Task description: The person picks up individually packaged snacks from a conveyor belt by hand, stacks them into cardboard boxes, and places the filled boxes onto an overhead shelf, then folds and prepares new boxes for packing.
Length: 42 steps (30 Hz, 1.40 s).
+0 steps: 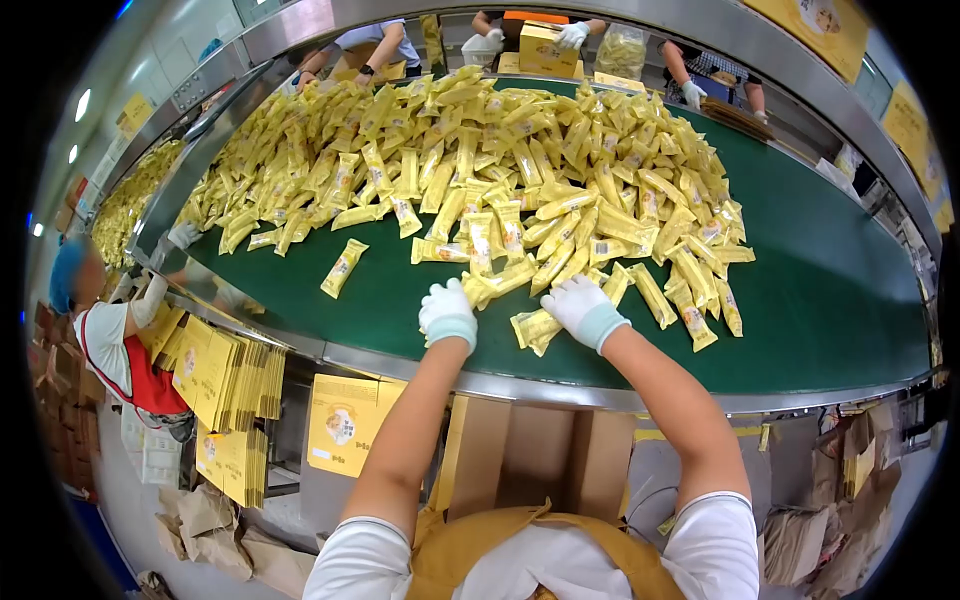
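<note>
A large heap of yellow wrapped snack packets (480,215) lies on the green conveyor belt (820,300). Both my hands wear white gloves with pale blue cuffs and reach over the belt's near edge. My left hand (447,312) is at the front of the heap, its fingers apart and touching the left end of some packets. To its right, my right hand (585,308) rests with spread fingers over several packets, one packet (536,328) sticking out under it. The undersides of my fingers are hidden. A single packet (344,268) lies apart on the left.
Below the belt's metal rim stands an open cardboard box (535,450) before me. Folded yellow cartons (230,380) are stacked at left, near a person in a red apron (150,375). Across the belt, gloved co-workers work, one holding a yellow carton (548,52).
</note>
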Each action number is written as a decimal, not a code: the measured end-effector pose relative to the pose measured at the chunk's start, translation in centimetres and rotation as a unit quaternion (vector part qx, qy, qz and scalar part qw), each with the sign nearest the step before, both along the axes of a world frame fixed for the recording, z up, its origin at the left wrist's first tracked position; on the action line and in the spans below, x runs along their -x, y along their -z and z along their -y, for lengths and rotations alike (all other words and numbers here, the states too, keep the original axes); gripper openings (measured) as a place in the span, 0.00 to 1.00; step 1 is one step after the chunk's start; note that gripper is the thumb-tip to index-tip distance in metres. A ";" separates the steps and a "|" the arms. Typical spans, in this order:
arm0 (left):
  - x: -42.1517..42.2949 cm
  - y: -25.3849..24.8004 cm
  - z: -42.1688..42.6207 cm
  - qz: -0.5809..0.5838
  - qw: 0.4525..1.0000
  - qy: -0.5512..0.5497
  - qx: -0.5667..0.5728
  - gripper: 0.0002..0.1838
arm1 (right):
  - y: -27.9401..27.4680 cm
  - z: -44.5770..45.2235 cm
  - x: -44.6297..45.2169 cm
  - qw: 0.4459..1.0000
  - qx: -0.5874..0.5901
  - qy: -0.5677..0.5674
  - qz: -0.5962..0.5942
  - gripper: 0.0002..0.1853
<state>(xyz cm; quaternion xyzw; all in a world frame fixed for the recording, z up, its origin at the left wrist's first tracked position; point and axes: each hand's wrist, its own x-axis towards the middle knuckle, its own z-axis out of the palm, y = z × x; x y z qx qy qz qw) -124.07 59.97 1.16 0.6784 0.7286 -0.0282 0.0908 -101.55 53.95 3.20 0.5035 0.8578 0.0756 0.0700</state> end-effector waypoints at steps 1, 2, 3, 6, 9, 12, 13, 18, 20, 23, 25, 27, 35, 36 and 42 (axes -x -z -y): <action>0.7 -0.9 0.1 0.047 0.999 -0.003 0.015 0.32 | -0.1 0.5 -0.7 1.000 -0.008 0.001 -0.024 0.06; 1.2 -1.9 -0.1 0.070 0.995 -0.009 0.068 0.30 | -0.1 1.5 -1.5 0.999 -0.015 0.002 -0.048 0.06; 1.9 -1.8 -0.6 0.058 0.996 0.008 0.067 0.29 | 0.0 2.6 -2.3 0.997 -0.022 0.002 -0.074 0.06; 4.0 -2.8 -0.7 0.037 0.994 0.075 0.068 0.29 | -1.9 6.7 -4.2 0.974 -0.001 0.119 -0.193 0.11; 5.6 -2.5 0.0 -0.013 0.990 0.141 -0.018 0.23 | -2.0 10.2 -6.8 0.953 -0.081 0.215 -0.198 0.16; 7.3 0.1 0.0 -0.047 0.954 0.284 -0.081 0.27 | 2.4 12.6 -10.1 0.946 -0.212 0.241 -0.047 0.18; 7.5 1.0 0.9 -0.049 0.945 0.302 -0.119 0.31 | 4.1 13.5 -10.2 0.944 -0.193 0.263 -0.047 0.21; 7.7 2.0 4.7 -0.092 0.925 0.328 -0.168 0.58 | 1.8 17.0 -6.8 0.951 -0.165 0.251 -0.068 0.46; 7.3 -0.8 3.8 -0.029 0.959 0.276 -0.057 0.62 | 2.8 17.1 -7.7 0.947 -0.139 0.266 -0.111 0.50; 7.3 -1.1 2.9 -0.015 0.964 0.265 -0.035 0.66 | 0.4 15.8 -8.0 0.933 0.003 0.342 -0.108 0.56; 7.7 -0.1 2.3 -0.030 0.954 0.293 -0.062 0.67 | -0.9 14.0 -8.2 0.925 0.080 0.369 -0.049 0.57; 8.0 -0.1 2.6 -0.050 0.951 0.302 -0.035 0.67 | -2.2 12.1 -8.8 0.915 0.107 0.380 -0.081 0.52; 6.3 -2.6 3.4 0.430 0.871 0.206 0.115 0.56 | -0.5 2.0 -15.1 0.772 0.075 0.505 -0.379 0.54; 4.9 -3.9 2.4 0.549 0.796 0.173 0.189 0.53 | 0.0 1.8 -15.2 0.770 0.101 0.509 -0.370 0.55; -2.6 -3.9 -3.5 0.346 0.885 0.292 0.109 0.52 | -0.1 4.1 -12.1 0.837 0.138 0.478 -0.228 0.58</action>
